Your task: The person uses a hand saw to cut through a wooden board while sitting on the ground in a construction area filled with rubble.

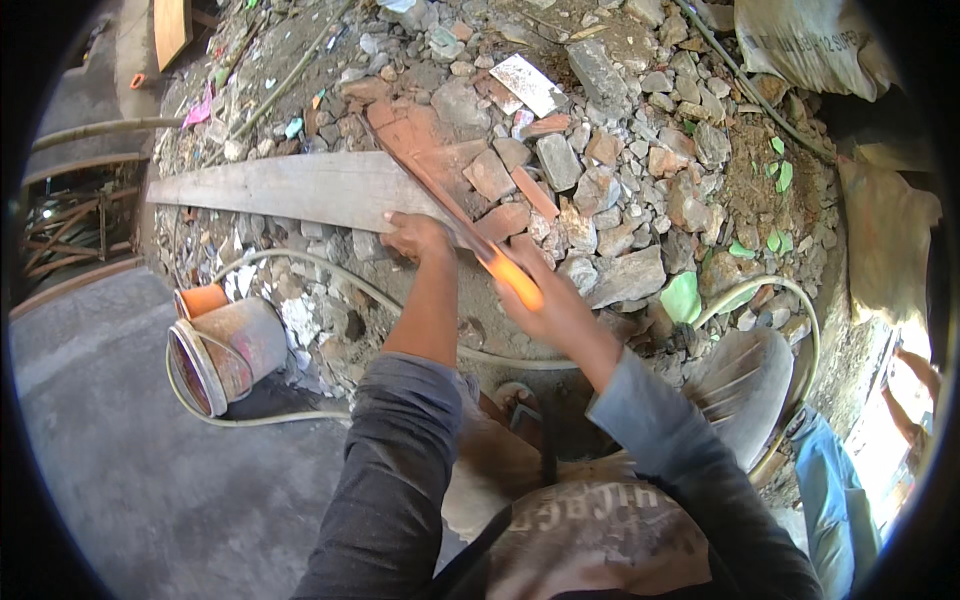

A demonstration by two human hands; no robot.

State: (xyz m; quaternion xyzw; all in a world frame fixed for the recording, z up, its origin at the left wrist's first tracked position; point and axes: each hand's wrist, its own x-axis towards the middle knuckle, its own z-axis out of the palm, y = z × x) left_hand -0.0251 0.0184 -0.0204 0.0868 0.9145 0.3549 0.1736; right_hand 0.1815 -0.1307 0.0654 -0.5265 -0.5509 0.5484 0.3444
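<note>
A long grey wooden board point(280, 190) stretches leftward over the rubble in front of me. My left hand point(422, 238) grips its near edge close to the right end, thumb on the top face. In my right hand point(555, 312) is a handsaw point(430, 188), with my fingers closed round its orange handle. The rusty brown blade runs from the handle up and to the left, seen almost edge-on across the board's right end. Where the teeth meet the wood is hard to make out.
Broken bricks and stones point(620, 200) surround the board. A pale hose point(330, 262) loops across the rubble and floor. A paint-stained bucket point(240, 350) lies tipped at left. A grey curved object point(745, 395) is near my right forearm. Someone's blue jeans point(838, 500) show at right.
</note>
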